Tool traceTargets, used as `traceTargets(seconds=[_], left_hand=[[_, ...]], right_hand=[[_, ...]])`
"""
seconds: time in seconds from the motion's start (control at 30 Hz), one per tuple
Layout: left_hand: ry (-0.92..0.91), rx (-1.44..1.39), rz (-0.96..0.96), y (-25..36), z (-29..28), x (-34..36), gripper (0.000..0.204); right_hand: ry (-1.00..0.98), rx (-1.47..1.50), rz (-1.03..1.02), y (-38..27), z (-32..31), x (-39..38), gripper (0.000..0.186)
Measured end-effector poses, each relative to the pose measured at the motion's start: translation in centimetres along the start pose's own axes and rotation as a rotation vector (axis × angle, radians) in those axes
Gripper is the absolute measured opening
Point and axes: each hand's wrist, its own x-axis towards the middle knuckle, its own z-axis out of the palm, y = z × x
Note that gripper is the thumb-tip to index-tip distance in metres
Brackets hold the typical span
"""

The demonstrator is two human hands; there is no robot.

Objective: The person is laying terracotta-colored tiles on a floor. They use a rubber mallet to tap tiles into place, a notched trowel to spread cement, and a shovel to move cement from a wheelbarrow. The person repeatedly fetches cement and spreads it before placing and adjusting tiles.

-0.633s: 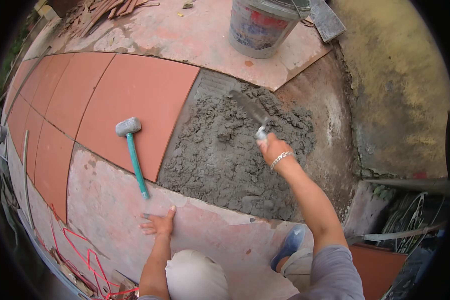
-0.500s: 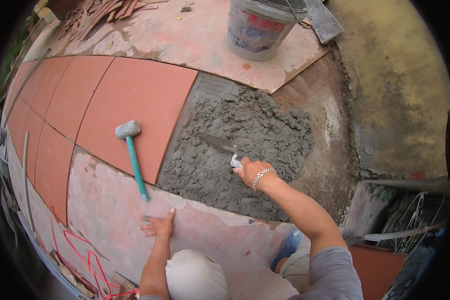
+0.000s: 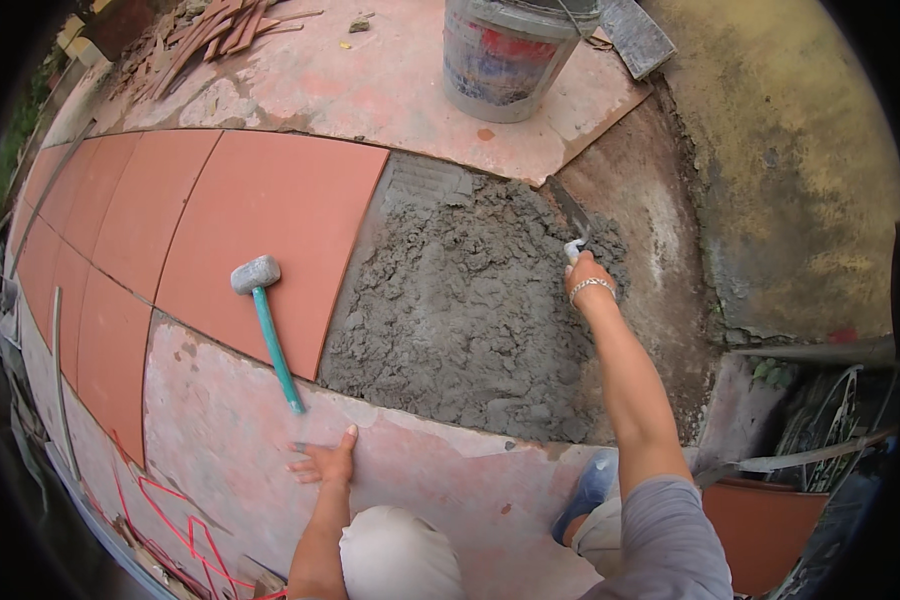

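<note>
My right hand [image 3: 592, 272] is closed round the pale handle of a trowel [image 3: 570, 212]. Its metal blade points away from me, at the far right edge of a bed of wet grey mortar [image 3: 460, 310]. The mortar is rough and lumpy, with a ridged, flatter strip at its far left. My left hand [image 3: 328, 460] rests with fingers spread on the worn pinkish floor [image 3: 420, 470], holding nothing. Beyond it lies a mallet [image 3: 273, 335] with a grey head and a green handle. The mallet's head is on a laid terracotta tile [image 3: 280, 200] that borders the mortar.
A stained bucket [image 3: 500, 60] stands at the far side beside a flat grey slab [image 3: 625, 38]. Broken tile strips [image 3: 220, 30] are heaped at the far left. A mossy wall [image 3: 800, 180] bounds the right. Red cord [image 3: 185, 530] lies at the near left, and loose tiles [image 3: 765, 530] lean at the near right.
My right hand has carried the trowel from the middle of the mortar to its far right edge, with the arm stretched further out. My left hand stays on the floor.
</note>
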Motion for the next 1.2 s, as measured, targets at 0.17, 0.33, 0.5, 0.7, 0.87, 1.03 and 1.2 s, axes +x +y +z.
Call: traceTargets(seconds=[0.17,0.33,0.5,0.7,0.87,1.03,1.2], left_hand=[[-0.007,0.002,-0.001,0.3,-0.3,-0.6,0.149],[-0.011,-0.013,0.006,0.3,-0.4,-0.6,0.153],[0.0,0.013,0.009,0.1,-0.3,-0.5,0.152],[0.017,0.091,0.014,0.2,0.0,-0.2,0.15],[0.006,0.077,0.039,0.0,0.2,0.0,0.148],[0.028,0.095,0.059,-0.4,0.4,0.2,0.146],[0.054,0.079,0.056,-0.4,0.6,0.1,0.145]], right_hand=[[-0.076,-0.098,-0.146,-3.5,2.9,-1.0,0.028],[0.005,0.052,-0.097,-4.3,1.4,-2.1,0.03],[-0.104,0.058,-0.159,-7.3,0.9,-4.2,0.04],[-0.341,0.13,-0.338,-10.5,1.7,-6.0,0.047],[-0.205,0.194,-0.068,-3.3,2.0,-3.8,0.046],[0.012,0.293,-0.014,6.6,3.4,-3.9,0.046],[0.212,0.31,0.188,17.4,4.7,-4.4,0.051]])
